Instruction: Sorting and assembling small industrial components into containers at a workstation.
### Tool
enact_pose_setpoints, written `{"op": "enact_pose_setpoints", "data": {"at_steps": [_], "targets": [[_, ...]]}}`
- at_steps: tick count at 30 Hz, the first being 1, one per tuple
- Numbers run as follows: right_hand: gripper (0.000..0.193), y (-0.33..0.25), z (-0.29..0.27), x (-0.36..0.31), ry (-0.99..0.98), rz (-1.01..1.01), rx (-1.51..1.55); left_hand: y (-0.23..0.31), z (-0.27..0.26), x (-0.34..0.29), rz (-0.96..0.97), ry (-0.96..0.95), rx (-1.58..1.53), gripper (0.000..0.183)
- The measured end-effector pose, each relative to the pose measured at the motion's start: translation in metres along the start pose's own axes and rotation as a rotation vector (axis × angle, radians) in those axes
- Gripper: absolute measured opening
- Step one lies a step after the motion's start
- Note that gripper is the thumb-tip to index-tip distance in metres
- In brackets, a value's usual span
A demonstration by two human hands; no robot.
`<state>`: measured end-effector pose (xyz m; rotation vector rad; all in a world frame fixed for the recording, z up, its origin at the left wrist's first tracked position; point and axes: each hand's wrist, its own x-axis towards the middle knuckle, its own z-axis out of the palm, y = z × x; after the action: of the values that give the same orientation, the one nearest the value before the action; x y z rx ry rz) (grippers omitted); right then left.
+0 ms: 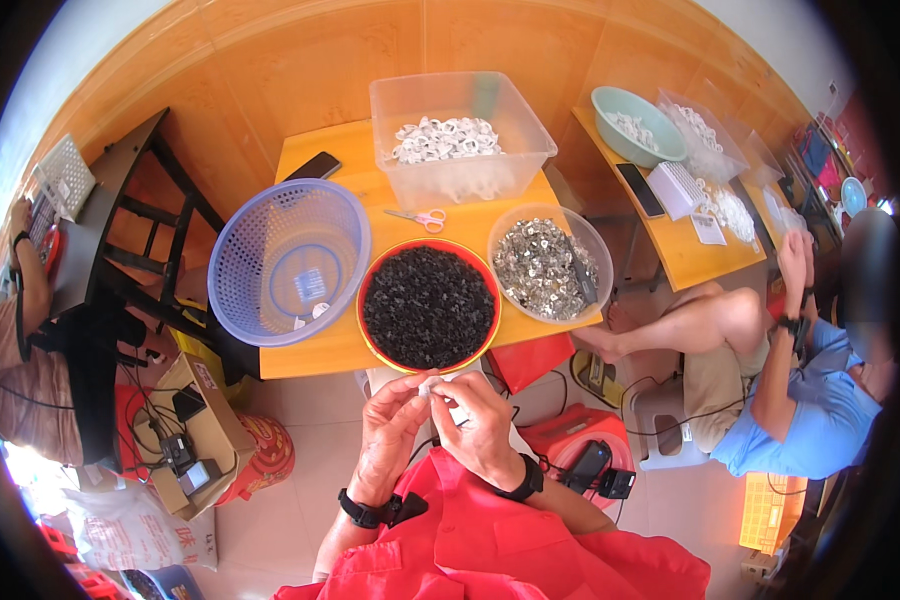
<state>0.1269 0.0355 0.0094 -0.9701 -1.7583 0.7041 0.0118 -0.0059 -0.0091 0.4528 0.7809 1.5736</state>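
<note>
Just in front of the table's near edge, my left hand [386, 428] and my right hand [482, 428] meet, fingertips pinched together. Between them is a small white plastic piece [426, 387], partly covered by the fingers. Right beyond the hands stands a red, yellow-rimmed bowl [363, 335] heaped with small black parts [428, 308]. To its right a clear round tub [498, 225] holds shiny metal parts [532, 262], with a dark slim tool [583, 280] lying on them. On the left is a blue-purple plastic basket [232, 230] with a few white bits inside.
Scissors [430, 220] lie behind the bowl. A clear bin [385, 160] of white ring-shaped pieces [448, 139] stands at the back, a phone [315, 166] to its left. People sit on both sides: one in blue [795, 410] right, another [32, 380] left. Cables and a carton [225, 430] are on the floor.
</note>
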Motion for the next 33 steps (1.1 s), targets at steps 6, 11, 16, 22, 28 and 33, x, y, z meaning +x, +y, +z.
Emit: {"op": "enact_pose_setpoints", "data": {"at_steps": [6, 11, 16, 22, 28, 33], "targets": [[0.017, -0.001, 0.001, 0.002, 0.023, -0.06, -0.064, -0.001, -0.001, 0.001, 0.001, 0.002, -0.012, 0.024], [0.017, 0.001, 0.002, 0.0, 0.052, -0.15, -0.182, -0.003, -0.002, 0.0, -0.002, 0.031, 0.019, 0.025], [0.019, -0.001, 0.001, 0.0, 0.018, -0.102, -0.149, -0.005, 0.002, -0.001, 0.054, 0.045, 0.066, 0.026], [0.015, 0.005, -0.002, 0.005, 0.016, 0.046, 0.099, -0.002, -0.002, -0.002, 0.111, -0.035, 0.168, 0.025], [0.013, 0.017, -0.011, 0.008, -0.183, 0.369, 0.435, -0.002, -0.002, -0.002, 0.015, -0.003, 0.178, 0.022], [0.011, 0.028, -0.009, 0.002, -0.155, 0.437, 0.562, -0.001, 0.005, -0.002, -0.01, 0.136, 0.274, 0.021]]}}
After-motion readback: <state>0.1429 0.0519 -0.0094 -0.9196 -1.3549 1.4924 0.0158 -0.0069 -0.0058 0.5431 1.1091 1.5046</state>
